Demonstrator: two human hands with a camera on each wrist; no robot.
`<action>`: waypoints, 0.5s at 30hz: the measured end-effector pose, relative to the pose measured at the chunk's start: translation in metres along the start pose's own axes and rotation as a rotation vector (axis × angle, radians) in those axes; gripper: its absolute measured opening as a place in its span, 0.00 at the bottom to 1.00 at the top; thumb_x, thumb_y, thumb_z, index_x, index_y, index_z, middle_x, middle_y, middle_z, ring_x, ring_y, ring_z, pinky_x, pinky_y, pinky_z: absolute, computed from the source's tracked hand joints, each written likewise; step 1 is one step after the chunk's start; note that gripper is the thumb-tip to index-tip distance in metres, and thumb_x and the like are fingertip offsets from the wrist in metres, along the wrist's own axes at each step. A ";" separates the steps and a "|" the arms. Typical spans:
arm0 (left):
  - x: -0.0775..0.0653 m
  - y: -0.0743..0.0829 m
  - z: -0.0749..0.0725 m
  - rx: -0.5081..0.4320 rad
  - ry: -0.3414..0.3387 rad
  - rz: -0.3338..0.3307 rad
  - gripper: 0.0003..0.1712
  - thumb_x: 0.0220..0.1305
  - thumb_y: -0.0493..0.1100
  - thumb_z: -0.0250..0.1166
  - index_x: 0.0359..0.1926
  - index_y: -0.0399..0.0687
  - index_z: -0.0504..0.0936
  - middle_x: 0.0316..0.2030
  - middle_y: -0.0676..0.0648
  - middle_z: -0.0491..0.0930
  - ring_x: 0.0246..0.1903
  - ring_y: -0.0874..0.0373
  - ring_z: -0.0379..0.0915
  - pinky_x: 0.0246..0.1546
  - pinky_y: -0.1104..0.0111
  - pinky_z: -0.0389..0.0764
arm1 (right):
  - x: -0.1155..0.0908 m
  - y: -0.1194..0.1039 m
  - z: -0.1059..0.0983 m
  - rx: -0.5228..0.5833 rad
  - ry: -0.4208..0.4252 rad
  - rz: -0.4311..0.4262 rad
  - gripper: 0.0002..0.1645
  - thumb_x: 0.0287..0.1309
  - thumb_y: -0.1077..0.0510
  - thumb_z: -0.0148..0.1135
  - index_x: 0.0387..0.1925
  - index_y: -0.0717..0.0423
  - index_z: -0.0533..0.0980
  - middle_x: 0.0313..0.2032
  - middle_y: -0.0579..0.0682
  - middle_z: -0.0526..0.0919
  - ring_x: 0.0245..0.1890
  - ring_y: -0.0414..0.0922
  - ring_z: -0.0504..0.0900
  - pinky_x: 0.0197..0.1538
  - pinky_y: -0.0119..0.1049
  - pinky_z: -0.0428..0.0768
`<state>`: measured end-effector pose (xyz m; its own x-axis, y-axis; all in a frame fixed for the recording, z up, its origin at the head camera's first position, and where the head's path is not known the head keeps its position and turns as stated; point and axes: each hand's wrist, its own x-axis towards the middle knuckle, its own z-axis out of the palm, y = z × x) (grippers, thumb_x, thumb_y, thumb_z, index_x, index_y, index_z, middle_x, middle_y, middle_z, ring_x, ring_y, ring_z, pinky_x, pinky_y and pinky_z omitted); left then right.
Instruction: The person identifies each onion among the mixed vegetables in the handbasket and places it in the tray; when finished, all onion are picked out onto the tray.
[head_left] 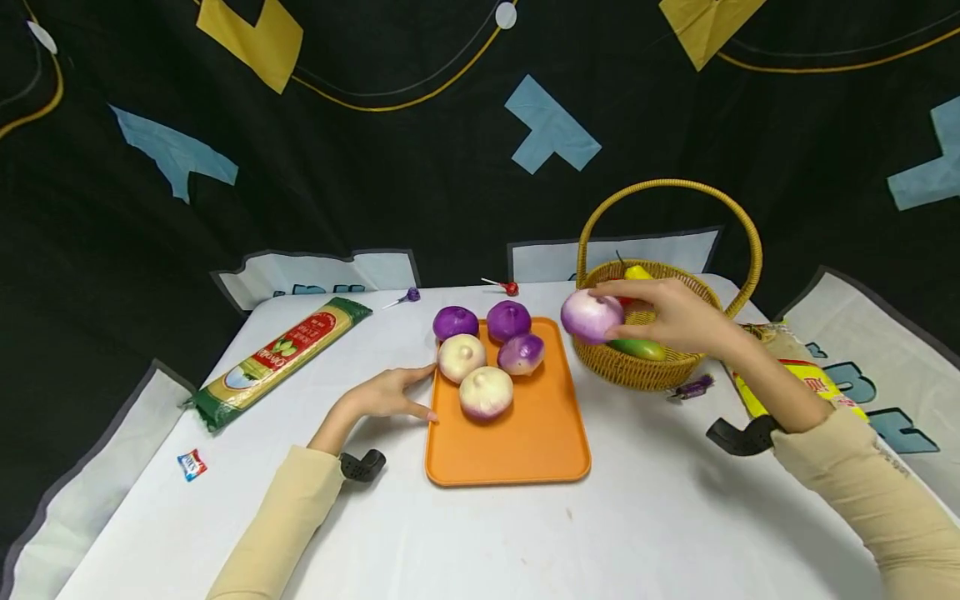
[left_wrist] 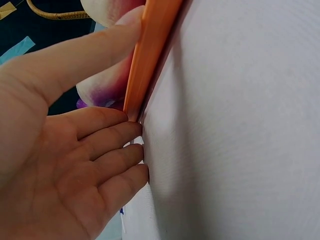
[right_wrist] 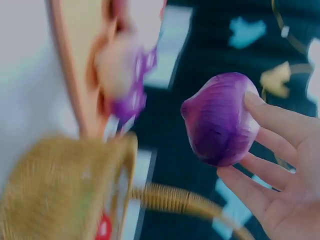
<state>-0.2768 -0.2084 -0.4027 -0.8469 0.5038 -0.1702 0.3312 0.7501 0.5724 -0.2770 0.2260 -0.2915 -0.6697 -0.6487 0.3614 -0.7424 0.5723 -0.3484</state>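
My right hand [head_left: 667,315] holds a purple-and-white onion [head_left: 592,317] between thumb and fingers, in front of the wicker basket's [head_left: 637,375] left rim. The right wrist view shows the same onion [right_wrist: 220,120] clear of the basket, pinched at its pale end. On the orange tray [head_left: 517,454] lie several more onions, purple ones like this onion [head_left: 508,321] at the back and whiter ones like this onion [head_left: 486,393] nearer the middle. My left hand [head_left: 386,394] touches the tray's left edge, thumb against the rim [left_wrist: 145,65] and the other fingers fairly straight.
In the basket are a green vegetable [head_left: 637,349] and a yellow pepper [head_left: 637,272]. A long pasta packet [head_left: 281,358] lies at left, with a small wrapped candy [head_left: 192,465] nearer me. Lollipops [head_left: 512,288] lie behind the tray. A yellow packet [head_left: 817,379] sits right of the basket.
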 end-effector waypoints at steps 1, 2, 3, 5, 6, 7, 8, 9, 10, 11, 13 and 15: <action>0.000 0.000 0.000 -0.002 0.002 0.005 0.55 0.52 0.55 0.74 0.71 0.35 0.57 0.69 0.35 0.58 0.68 0.39 0.52 0.68 0.49 0.55 | 0.000 -0.008 0.007 0.010 -0.006 -0.033 0.32 0.52 0.53 0.73 0.60 0.52 0.75 0.54 0.53 0.80 0.51 0.52 0.78 0.51 0.52 0.80; 0.000 0.000 0.000 -0.003 0.004 0.008 0.55 0.52 0.55 0.74 0.71 0.35 0.57 0.69 0.35 0.58 0.68 0.39 0.52 0.68 0.49 0.55 | 0.000 -0.015 0.014 0.023 -0.018 -0.060 0.32 0.52 0.52 0.73 0.59 0.52 0.76 0.55 0.52 0.80 0.52 0.52 0.78 0.51 0.51 0.81; 0.000 0.000 0.000 -0.004 0.004 0.008 0.55 0.52 0.55 0.74 0.71 0.34 0.57 0.69 0.35 0.58 0.68 0.39 0.52 0.68 0.49 0.55 | 0.000 -0.020 0.022 0.036 -0.032 -0.082 0.32 0.52 0.52 0.73 0.59 0.52 0.76 0.55 0.51 0.80 0.53 0.51 0.78 0.51 0.49 0.81; 0.000 0.000 0.000 -0.006 0.000 0.002 0.55 0.52 0.55 0.74 0.71 0.35 0.57 0.69 0.35 0.58 0.68 0.39 0.52 0.68 0.49 0.55 | 0.000 -0.029 0.037 0.055 -0.067 -0.100 0.31 0.52 0.50 0.73 0.59 0.51 0.77 0.56 0.50 0.79 0.55 0.50 0.78 0.52 0.46 0.81; -0.001 0.000 0.000 -0.011 -0.001 -0.004 0.55 0.52 0.55 0.74 0.71 0.35 0.57 0.69 0.35 0.58 0.69 0.39 0.52 0.68 0.49 0.55 | 0.000 -0.032 0.044 0.062 -0.082 -0.103 0.31 0.52 0.50 0.73 0.58 0.51 0.77 0.56 0.50 0.79 0.56 0.50 0.77 0.51 0.44 0.81; -0.001 0.000 0.000 -0.009 -0.002 -0.001 0.55 0.52 0.55 0.74 0.71 0.34 0.57 0.69 0.35 0.58 0.68 0.39 0.52 0.68 0.49 0.55 | 0.000 -0.033 0.051 0.065 -0.093 -0.096 0.31 0.52 0.50 0.73 0.58 0.51 0.77 0.56 0.50 0.79 0.56 0.50 0.77 0.51 0.43 0.81; -0.001 0.000 0.001 -0.008 -0.003 0.000 0.55 0.52 0.54 0.74 0.71 0.34 0.57 0.69 0.35 0.58 0.68 0.39 0.52 0.68 0.49 0.55 | 0.000 -0.033 0.057 0.068 -0.102 -0.089 0.31 0.52 0.50 0.73 0.58 0.51 0.77 0.56 0.50 0.80 0.56 0.50 0.77 0.51 0.42 0.81; -0.001 0.000 0.001 -0.007 -0.003 0.001 0.55 0.52 0.54 0.74 0.71 0.34 0.57 0.69 0.34 0.58 0.68 0.39 0.52 0.68 0.49 0.55 | 0.000 -0.033 0.063 0.067 -0.110 -0.081 0.31 0.51 0.50 0.73 0.58 0.51 0.78 0.56 0.49 0.80 0.57 0.49 0.77 0.52 0.41 0.81; -0.001 -0.001 0.001 -0.007 -0.004 0.001 0.54 0.52 0.54 0.74 0.71 0.34 0.57 0.69 0.34 0.59 0.68 0.39 0.53 0.68 0.49 0.55 | 0.000 -0.031 0.069 0.066 -0.118 -0.070 0.31 0.51 0.50 0.73 0.58 0.51 0.78 0.55 0.49 0.80 0.56 0.49 0.77 0.52 0.41 0.80; 0.000 -0.001 0.001 -0.006 -0.004 0.003 0.54 0.52 0.54 0.74 0.71 0.34 0.57 0.69 0.34 0.59 0.68 0.39 0.53 0.68 0.49 0.55 | 0.000 -0.030 0.073 0.066 -0.127 -0.058 0.31 0.51 0.51 0.74 0.58 0.51 0.78 0.55 0.48 0.80 0.56 0.48 0.77 0.53 0.41 0.80; 0.000 -0.001 0.001 -0.003 -0.006 0.002 0.55 0.52 0.54 0.74 0.71 0.34 0.57 0.69 0.34 0.59 0.68 0.38 0.53 0.68 0.49 0.55 | 0.001 -0.026 0.082 0.067 -0.149 -0.040 0.31 0.51 0.52 0.73 0.58 0.51 0.77 0.55 0.48 0.80 0.57 0.48 0.77 0.55 0.43 0.79; -0.001 0.000 0.001 -0.005 -0.009 -0.004 0.55 0.52 0.54 0.74 0.71 0.34 0.56 0.69 0.34 0.59 0.68 0.39 0.53 0.68 0.49 0.55 | 0.002 -0.024 0.090 0.055 -0.173 -0.036 0.31 0.52 0.52 0.73 0.58 0.51 0.77 0.56 0.48 0.80 0.58 0.49 0.76 0.57 0.43 0.77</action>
<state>-0.2758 -0.2087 -0.4038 -0.8443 0.5049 -0.1795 0.3258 0.7497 0.5761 -0.2592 0.1658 -0.3604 -0.6259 -0.7476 0.2222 -0.7605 0.5219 -0.3864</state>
